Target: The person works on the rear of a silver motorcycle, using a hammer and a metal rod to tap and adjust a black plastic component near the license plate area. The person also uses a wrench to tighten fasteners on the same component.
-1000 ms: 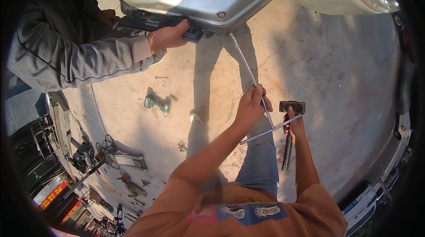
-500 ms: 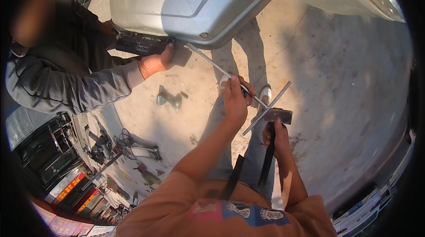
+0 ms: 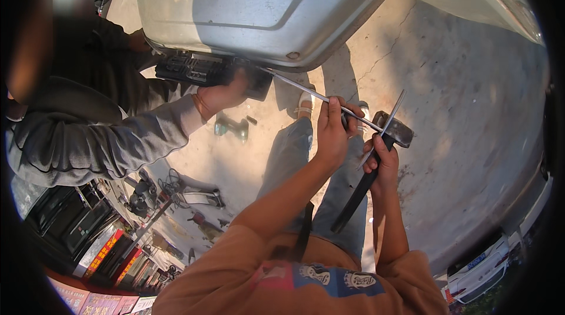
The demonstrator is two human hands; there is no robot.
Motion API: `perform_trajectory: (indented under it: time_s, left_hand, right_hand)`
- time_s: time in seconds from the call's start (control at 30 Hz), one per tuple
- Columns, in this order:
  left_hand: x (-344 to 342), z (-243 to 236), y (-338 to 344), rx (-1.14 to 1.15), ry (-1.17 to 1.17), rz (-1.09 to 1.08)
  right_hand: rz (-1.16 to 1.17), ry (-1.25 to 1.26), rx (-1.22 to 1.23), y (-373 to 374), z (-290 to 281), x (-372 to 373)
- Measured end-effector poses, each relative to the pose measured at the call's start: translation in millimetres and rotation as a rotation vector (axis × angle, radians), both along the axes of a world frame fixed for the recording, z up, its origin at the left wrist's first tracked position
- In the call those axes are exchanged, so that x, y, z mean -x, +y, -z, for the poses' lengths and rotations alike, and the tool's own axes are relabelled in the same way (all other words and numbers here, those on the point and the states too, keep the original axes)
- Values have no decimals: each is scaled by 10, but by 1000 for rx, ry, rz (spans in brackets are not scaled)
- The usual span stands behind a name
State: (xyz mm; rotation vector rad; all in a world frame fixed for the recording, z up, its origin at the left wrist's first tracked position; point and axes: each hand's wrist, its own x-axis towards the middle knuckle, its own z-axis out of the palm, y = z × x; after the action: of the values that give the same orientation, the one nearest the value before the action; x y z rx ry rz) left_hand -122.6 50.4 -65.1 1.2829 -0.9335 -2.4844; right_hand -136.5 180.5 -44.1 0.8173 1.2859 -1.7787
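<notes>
- While a dark rectangular unit is gripped by a co-worker's hand beside a silver panel, a T-handled rod is grasped around its shaft by the person's left hand.
- From that grip, the rod's long axis is angled forward and leftward, its tip set near the closest end of the dark unit; whether contact is made cannot be told, that spot being blurred.
- A black-handled hammer is clasped just below its head by the right hand, its handle slanted back toward the body.
- The rod's crossbar is seen against the hammer head, nearer the right hand; the dark unit is nearer the left.
- On the sunlit concrete beyond, a green cordless drill is left lying.
</notes>
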Motion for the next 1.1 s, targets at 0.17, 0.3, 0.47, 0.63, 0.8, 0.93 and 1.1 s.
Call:
perform_trajectory:
  time_s: [0.17,0.3,0.47,0.63,0.8,0.93,1.1]
  left_hand:
    - [68,74,-28,-17,1,-20]
    - [176,166,-229,-520,107,-38]
    - [261,231,-286,-551,74,38]
    - [285,224,-245,-485,-12,-5]
    - [311,207,-239,-471,-46,-9]
    - [364,198,-244,-499,-47,-30]
    - [417,180,-289,-465,-175,-80]
  right_hand:
    - [-38,-61,112,46,173,162]
    - [-77,-84,131,99,303,301]
    - [-98,-96,196,149,384,363]
    - [-79,-108,147,105,394,350]
    - [-20,-46,33,138,369,315]
    - [302,-32,-80,415,224,239]
    - [397,10,31,864,-14,114]
